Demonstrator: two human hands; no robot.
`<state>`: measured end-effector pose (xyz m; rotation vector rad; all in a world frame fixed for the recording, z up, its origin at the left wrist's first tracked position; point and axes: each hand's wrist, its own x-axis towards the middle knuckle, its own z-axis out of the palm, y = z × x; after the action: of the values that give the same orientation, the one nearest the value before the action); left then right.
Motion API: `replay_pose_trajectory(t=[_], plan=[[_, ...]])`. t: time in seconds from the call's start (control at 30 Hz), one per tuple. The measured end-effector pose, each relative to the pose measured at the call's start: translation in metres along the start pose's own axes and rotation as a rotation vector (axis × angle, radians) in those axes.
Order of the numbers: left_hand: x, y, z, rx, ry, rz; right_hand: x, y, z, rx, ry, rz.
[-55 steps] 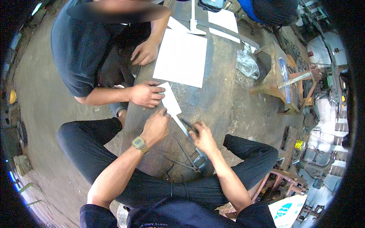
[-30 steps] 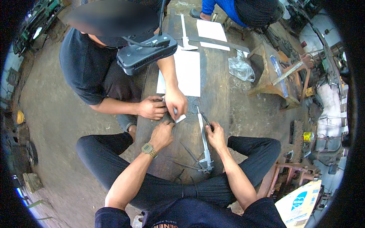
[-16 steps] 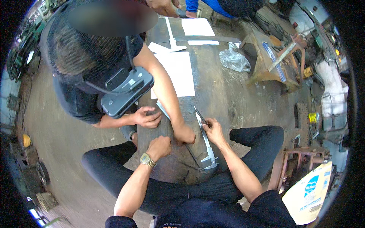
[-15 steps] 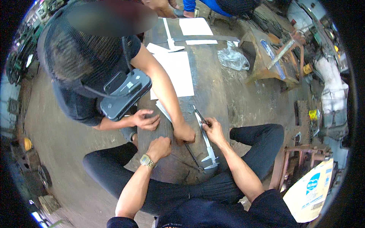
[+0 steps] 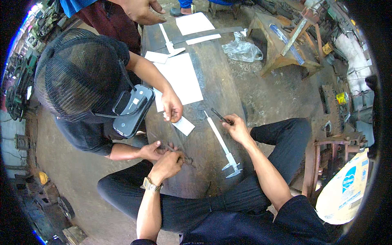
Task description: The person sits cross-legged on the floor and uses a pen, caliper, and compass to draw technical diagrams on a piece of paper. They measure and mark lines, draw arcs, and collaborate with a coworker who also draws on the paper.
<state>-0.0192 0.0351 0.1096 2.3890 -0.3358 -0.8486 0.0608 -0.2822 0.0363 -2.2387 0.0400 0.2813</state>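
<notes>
My right hand (image 5: 237, 128) pinches a slim black pen (image 5: 219, 114) above the bench's right side. Just left of it, a silver vernier caliper (image 5: 221, 141) lies on the dark wooden bench (image 5: 196, 179), its jaws toward me. My left hand (image 5: 167, 166), with a watch on the wrist, is closed beside a co-worker's hand (image 5: 152, 151). A thin dark metal piece (image 5: 188, 160) shows by these two hands; my fingers hide what they hold. The co-worker's other hand (image 5: 172, 107) hangs over a small white card (image 5: 184, 126).
White sheets (image 5: 181, 77) and a second caliper (image 5: 168, 43) lie farther up the bench. A clear plastic bag (image 5: 242, 50) is beyond its right edge, near a wooden stand (image 5: 265, 34). A co-worker in a mesh cap (image 5: 81, 77) leans in from the left.
The co-worker's arm has drawn back from mid-bench to the small card. The thin dark piece has shifted left, to my left hand and the co-worker's other hand. My right hand keeps the pen.
</notes>
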Motion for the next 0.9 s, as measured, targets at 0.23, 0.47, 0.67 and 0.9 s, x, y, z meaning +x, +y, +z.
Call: replay_pose_trajectory(t=[0.23, 0.47, 0.67, 0.9], plan=[[-0.02, -0.006, -0.025, -0.095, 0.115, -0.045, 0.006, 0.017, 0.025, -0.027, 0.068, 0.019], [-0.026, 0.002, -0.033, -0.086, -0.008, -0.028, 0.022, 0.018, 0.035, 0.063, 0.097, 0.043], [-0.012, 0.01, -0.016, -0.032, -0.082, -0.006, 0.077, -0.048, 0.009, 0.138, 0.117, -0.209], [0.028, 0.021, 0.051, -0.005, 0.01, 0.235, 0.098, -0.093, 0.01, -0.004, 0.153, -0.298]])
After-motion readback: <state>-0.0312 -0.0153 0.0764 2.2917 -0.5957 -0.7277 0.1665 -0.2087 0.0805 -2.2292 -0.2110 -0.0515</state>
